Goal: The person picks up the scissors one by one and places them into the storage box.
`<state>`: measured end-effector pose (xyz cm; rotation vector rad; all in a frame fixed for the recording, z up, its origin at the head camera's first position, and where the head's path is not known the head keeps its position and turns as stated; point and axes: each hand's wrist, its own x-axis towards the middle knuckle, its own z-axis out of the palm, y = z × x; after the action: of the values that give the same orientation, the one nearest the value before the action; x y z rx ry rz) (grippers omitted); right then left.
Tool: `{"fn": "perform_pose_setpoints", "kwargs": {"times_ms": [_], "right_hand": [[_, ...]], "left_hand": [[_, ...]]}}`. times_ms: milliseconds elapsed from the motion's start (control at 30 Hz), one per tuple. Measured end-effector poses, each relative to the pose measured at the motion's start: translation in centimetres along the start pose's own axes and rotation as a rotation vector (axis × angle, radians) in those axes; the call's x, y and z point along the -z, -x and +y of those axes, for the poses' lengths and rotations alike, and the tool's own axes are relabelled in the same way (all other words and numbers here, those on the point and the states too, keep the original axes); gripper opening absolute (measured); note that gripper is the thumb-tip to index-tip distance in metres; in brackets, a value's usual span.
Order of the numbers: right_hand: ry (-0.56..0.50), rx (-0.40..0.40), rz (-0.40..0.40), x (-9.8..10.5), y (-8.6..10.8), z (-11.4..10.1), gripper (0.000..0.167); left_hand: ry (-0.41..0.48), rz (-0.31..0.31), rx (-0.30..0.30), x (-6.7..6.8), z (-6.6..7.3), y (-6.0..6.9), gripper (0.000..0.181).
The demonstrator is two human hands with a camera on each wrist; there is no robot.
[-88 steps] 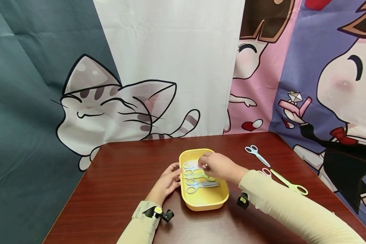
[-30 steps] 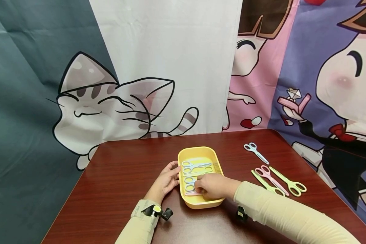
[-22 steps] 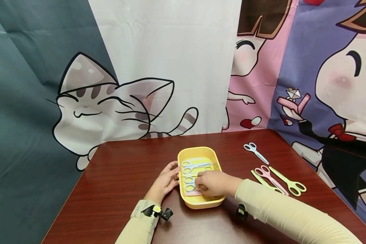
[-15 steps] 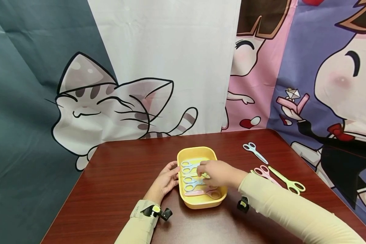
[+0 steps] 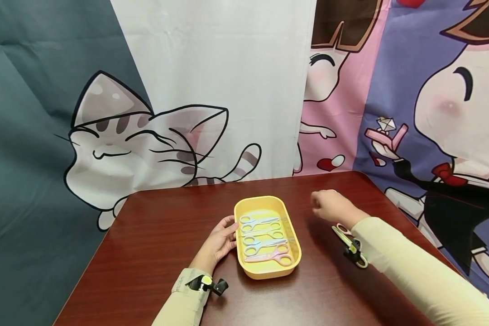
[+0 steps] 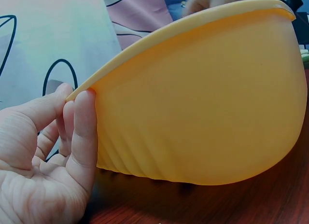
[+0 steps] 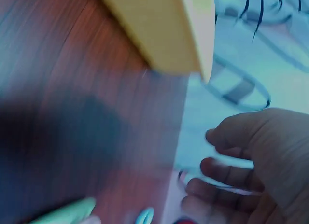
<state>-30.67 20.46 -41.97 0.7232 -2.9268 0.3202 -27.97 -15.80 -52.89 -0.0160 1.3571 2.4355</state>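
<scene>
A yellow plastic tray (image 5: 270, 274) stands on the table, with several scissors lying in a column inside it. Pink scissors (image 5: 270, 258) are nearest me, blue scissors (image 5: 264, 245) behind them, then green scissors (image 5: 265, 233) and another blue pair (image 5: 265, 221). My left hand (image 5: 219, 241) pinches the tray's left rim between thumb and fingers, plain in the left wrist view. My right hand (image 5: 331, 207) is in the air right of the tray, fingers loosely bent around nothing in the right wrist view (image 7: 260, 161).
Green scissors (image 5: 363, 261) and pink scissors (image 5: 344, 229) lie on the dark red table (image 5: 167, 235) at right, partly hidden by my right wrist and its camera. A blue handle (image 7: 145, 217) shows in the right wrist view. A printed cloth (image 5: 244, 54) hangs behind the table.
My right hand has risen from the tray and moved right over the table, above where the blue scissors lay. The pink scissors it had been at now lie uncovered. My left hand stays on the rim.
</scene>
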Motion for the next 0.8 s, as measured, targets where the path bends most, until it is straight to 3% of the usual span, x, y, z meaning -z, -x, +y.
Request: {"fn": "perform_pose_setpoints", "kwargs": {"times_ms": [167, 400, 533, 800], "right_hand": [[-0.014, -0.179, -0.121, 0.3, 3.3, 3.4, 0.011], [-0.071, -0.359, -0.266, -0.4, 7.2, 5.6, 0.019], [-0.081, -0.395, -0.28, -1.1, 8.5, 6.0, 0.017], [0.0, -0.354, -0.226, -2.0, 9.0, 6.5, 0.017]], "left_hand": [[0.003, -0.015, 0.006, 0.0, 0.1, 0.1, 0.028], [0.005, -0.001, 0.0, 0.0, 0.1, 0.0, 0.027], [0.012, 0.003, 0.006, 0.1, 0.2, -0.1, 0.025], [-0.013, -0.004, -0.001, 0.1, 0.2, 0.0, 0.025]]}}
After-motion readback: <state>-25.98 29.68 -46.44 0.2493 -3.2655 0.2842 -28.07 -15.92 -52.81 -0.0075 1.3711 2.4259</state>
